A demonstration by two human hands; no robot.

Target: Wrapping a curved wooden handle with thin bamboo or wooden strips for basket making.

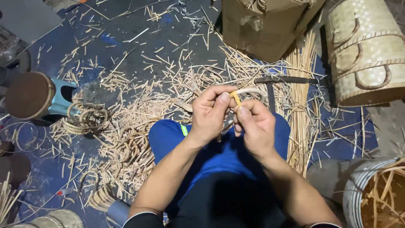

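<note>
1. Sitting low over the dark blue floor mat (105, 42), the person works with both hands above a knee in blue trousers (168, 135).
2. Short pale cane scraps (160, 88) lie all over the mat, so little bare floor shows near the hands.
3. A brown cardboard box (261, 29) stands at the top, and a woven pale basket with curved handles (367, 55) lies on its side at the right edge.
4. A long bundle of thin straw-coloured sticks (301, 114) lies just right of the knee.
5. A dark metal tool with a long handle (282, 80) lies on the mat behind the hands.
6. The left hand (209, 116) is closed around a bent pale cane loop (253, 90), thumb pressed on top.
7. The right hand (257, 126) pinches a thin yellow strip (236, 99) between thumb and finger, right against the loop.
8. The two hands touch each other.
9. Most of the loop is hidden behind the fingers.
10. A grey metal bucket (358, 190) with cane bits is cut off at the bottom right corner.
11. Small round cane rings (86, 118) sit left, beside a stool with a brown top (29, 95).
</note>
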